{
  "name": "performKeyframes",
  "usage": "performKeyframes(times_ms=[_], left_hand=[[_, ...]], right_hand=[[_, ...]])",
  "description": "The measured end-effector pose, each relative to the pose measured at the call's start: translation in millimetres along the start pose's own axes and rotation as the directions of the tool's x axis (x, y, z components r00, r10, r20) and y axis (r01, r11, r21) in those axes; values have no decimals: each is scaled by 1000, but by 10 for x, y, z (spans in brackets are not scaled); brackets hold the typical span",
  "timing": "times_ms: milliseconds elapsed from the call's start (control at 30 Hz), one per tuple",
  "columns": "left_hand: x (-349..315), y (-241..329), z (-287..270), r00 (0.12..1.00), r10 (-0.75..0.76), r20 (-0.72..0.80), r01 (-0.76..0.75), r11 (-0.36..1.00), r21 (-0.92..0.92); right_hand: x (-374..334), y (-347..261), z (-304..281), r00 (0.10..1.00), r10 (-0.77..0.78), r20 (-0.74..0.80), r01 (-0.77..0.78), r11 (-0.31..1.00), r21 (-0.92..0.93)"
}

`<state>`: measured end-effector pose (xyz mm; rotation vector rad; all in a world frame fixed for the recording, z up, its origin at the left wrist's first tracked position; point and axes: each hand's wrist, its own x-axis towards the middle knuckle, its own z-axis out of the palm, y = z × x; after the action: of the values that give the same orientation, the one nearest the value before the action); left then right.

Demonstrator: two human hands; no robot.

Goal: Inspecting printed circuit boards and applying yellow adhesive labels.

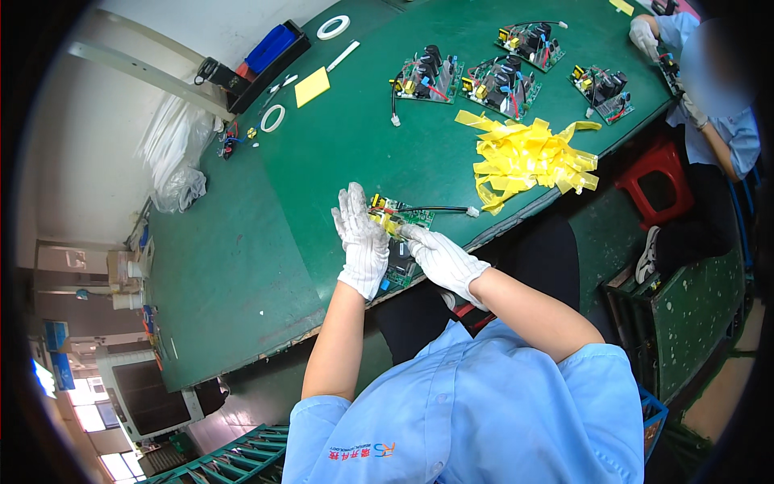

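A green circuit board lies at the near edge of the green table, with a black cable running off to the right. My left hand, in a white glove, rests flat on the board's left side. My right hand, also gloved, pinches a strip of yellow tape on the board's top. Part of the board is hidden under both hands.
A heap of peeled yellow tape lies to the right. Several more circuit boards sit further back. Tape rolls, a yellow pad and a black tray stand at the far left. Another person works at the right end.
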<state>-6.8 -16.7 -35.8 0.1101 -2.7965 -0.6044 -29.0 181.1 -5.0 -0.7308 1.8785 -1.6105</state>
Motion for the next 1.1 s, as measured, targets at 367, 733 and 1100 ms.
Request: performKeyframes(times_ms=[367,733,1100], left_hand=[[8,-45,53,998,-41,-57,37,997,-70],[8,38,-70,994,102,-38,-103,993,-50],[-30,448,-545,940,331,85,-333,943,11]], right_hand=[[-627,-347,-656,853,-422,-308,304,880,-365],[-720,389,-1817,761,108,-640,-624,393,-676],[-1514,758,-1275,744,-94,-662,-196,916,-349]])
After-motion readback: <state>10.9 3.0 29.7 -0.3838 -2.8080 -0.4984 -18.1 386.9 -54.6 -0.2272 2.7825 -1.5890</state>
